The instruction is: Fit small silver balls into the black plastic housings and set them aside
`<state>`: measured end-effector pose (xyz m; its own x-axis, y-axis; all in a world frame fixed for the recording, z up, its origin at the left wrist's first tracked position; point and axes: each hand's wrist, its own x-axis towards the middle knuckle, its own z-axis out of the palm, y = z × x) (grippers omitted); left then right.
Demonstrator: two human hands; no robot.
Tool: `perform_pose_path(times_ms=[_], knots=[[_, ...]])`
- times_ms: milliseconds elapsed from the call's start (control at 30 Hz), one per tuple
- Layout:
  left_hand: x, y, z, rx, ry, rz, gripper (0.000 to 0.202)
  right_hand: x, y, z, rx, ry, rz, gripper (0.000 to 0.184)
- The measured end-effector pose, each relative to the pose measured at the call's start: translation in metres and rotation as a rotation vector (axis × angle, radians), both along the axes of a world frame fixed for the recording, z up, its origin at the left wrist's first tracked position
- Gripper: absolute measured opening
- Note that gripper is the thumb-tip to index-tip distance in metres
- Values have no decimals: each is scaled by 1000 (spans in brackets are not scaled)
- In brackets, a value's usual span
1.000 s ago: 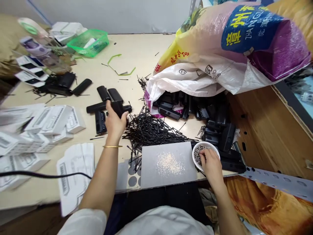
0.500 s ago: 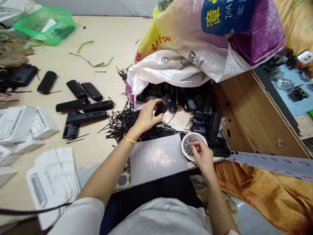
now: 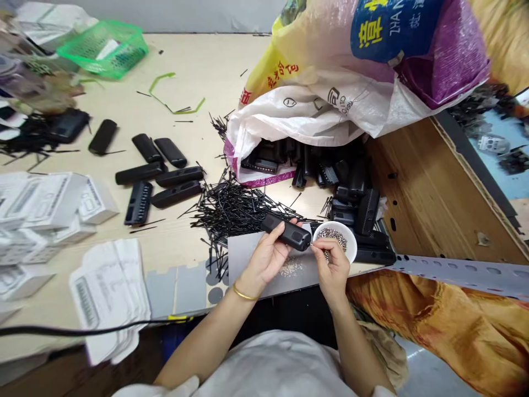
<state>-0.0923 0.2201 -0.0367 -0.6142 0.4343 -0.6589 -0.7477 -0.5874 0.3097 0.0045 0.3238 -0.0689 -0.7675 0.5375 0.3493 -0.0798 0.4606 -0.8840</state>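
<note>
My left hand [image 3: 270, 253] is closed around a long black plastic casing [image 3: 287, 231], held over the grey board [image 3: 243, 251] with its rounded end to the right. At that end, my right hand [image 3: 332, 264] pinches a tiny metal piece, perhaps a screw, that barely shows between the fingertips. Under and behind the right hand stands a white bowl [image 3: 350, 240] of small metal screws [image 3: 333, 236]. Pale grains [image 3: 291, 268] lie on the board below the casing. Thin black sticks [image 3: 235, 204] are heaped behind the left hand.
Several black casings [image 3: 177, 193] lie at left, more beneath the printed sack [image 3: 297, 118]. White boxes [image 3: 49, 198] and flat cartons [image 3: 111, 292] line the left side. A green basket [image 3: 105, 52] stands at the back. A wooden panel [image 3: 446, 187] and perforated metal strip [image 3: 458, 273] border the right.
My left hand has brought the black casing from near the sack down over the board. My right hand has come out of the bowl to the casing's end. The camera view has shifted slightly.
</note>
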Motion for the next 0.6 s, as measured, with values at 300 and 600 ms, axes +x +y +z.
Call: perform_pose_path(times_ms=[300, 600], knots=[[6, -10, 3, -41, 117, 34, 15, -6, -4, 9, 190, 36, 54, 12], [7, -26, 6, -77, 91, 77, 11, -15, -25, -2, -113, 90, 83, 10]])
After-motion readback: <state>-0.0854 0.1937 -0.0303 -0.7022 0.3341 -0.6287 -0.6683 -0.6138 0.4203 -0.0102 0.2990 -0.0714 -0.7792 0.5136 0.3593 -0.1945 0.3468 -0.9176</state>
